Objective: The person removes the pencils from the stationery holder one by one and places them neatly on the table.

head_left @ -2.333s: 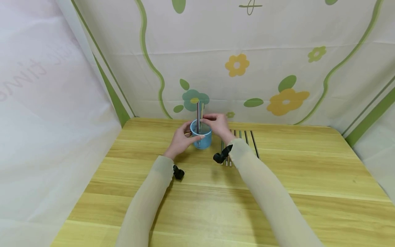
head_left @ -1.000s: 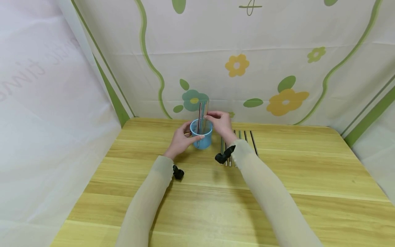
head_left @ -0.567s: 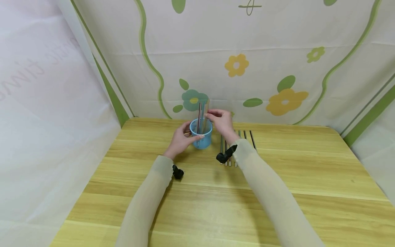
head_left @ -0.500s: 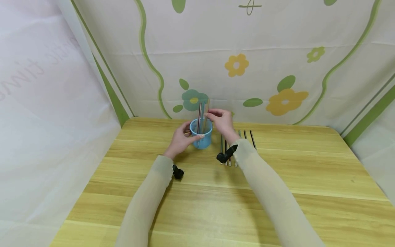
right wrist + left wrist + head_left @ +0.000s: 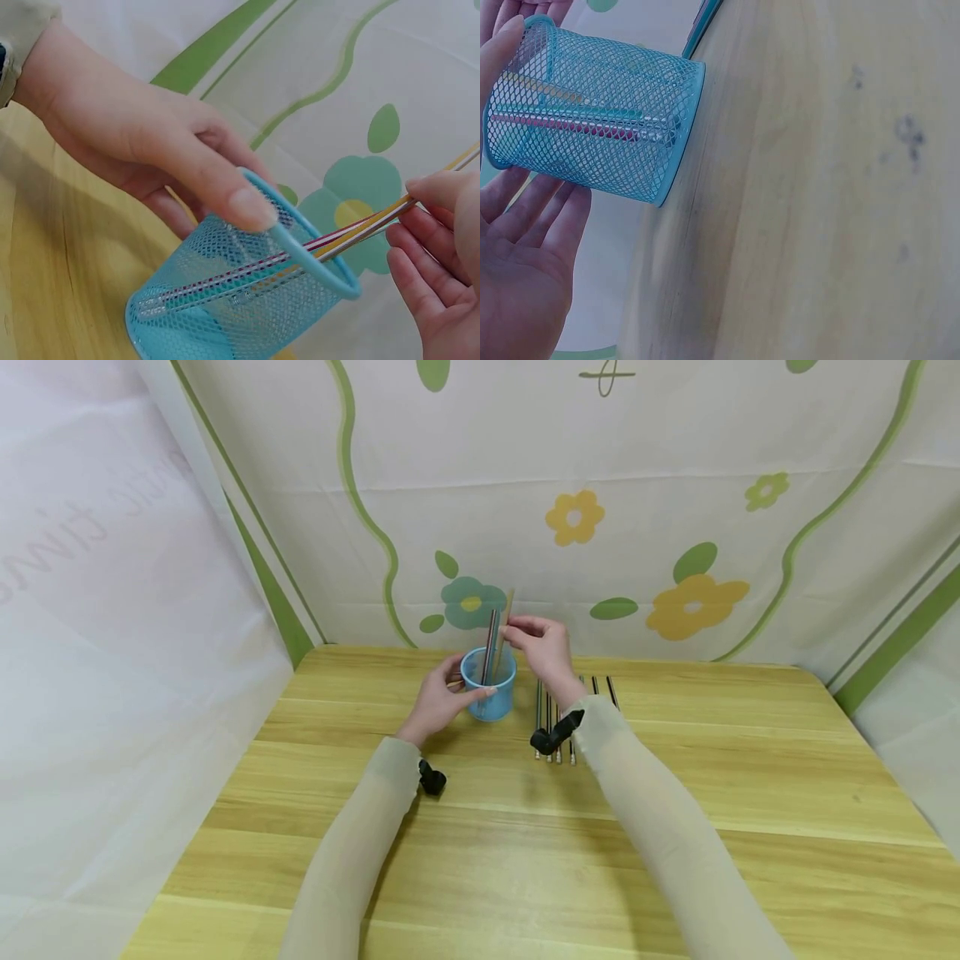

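Note:
My left hand (image 5: pixel 437 700) holds a blue mesh pen holder (image 5: pixel 491 703) steady, thumb on the near rim and fingers round the far side. My right hand (image 5: pixel 547 652) pinches a yellow pencil (image 5: pixel 510 604) above the rim, between thumb and fingers. Its lower end is still inside the holder, seen through the mesh in the left wrist view. A dark red pencil (image 5: pixel 491 631) and a blue-green one lean beside it in the holder. The right wrist view shows the pinch close up, with the left thumb (image 5: pixel 251 208) over the holder's rim.
Several dark and green pencils (image 5: pixel 549 727) lie in a row on the wooden table (image 5: pixel 480 860), partly hidden under my right wrist. A white curtain (image 5: pixel 465 510) printed with flowers hangs behind the table's back edge.
My right hand has shifted up and right, raising the yellow pencil. The red and blue-green pencils lean further right. My left hand stays put on the holder.

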A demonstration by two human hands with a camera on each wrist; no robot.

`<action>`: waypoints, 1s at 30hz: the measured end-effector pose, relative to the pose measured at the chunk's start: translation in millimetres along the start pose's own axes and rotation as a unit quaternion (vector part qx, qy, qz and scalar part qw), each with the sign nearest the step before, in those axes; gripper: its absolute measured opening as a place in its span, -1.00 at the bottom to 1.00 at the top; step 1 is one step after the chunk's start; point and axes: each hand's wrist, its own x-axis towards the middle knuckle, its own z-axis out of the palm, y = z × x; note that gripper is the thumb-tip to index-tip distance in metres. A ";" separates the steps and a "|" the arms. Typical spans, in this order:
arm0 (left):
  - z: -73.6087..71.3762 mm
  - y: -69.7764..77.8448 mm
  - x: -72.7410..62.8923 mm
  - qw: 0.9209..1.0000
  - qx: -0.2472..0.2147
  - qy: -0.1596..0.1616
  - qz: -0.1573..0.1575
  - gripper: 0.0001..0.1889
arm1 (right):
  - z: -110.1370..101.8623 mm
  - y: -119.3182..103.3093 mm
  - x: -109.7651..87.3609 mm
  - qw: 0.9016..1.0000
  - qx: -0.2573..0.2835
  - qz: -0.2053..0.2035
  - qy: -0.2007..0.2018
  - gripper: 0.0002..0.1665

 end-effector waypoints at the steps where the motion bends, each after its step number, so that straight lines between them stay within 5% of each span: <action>1: 0.0 4.5 -1.9 1.000 -0.001 -0.001 0.001 -0.23 | -0.5 -1.2 -0.2 1.000 0.003 -0.002 0.001 -0.68; 6: 1.0 14.9 -6.4 1.000 -0.002 -0.001 0.004 -0.26 | -3.8 -7.3 -0.7 1.000 0.017 -0.010 0.003 -0.66; 17: 0.4 11.3 -4.5 1.000 0.004 0.004 0.006 -0.23 | -13.9 -22.2 -7.9 0.998 0.052 -0.031 0.022 -0.60; 30: 0.1 -22.2 7.2 1.000 0.019 0.014 -0.005 -0.23 | -33.3 -35.9 -15.1 0.988 0.112 -0.084 0.062 -0.55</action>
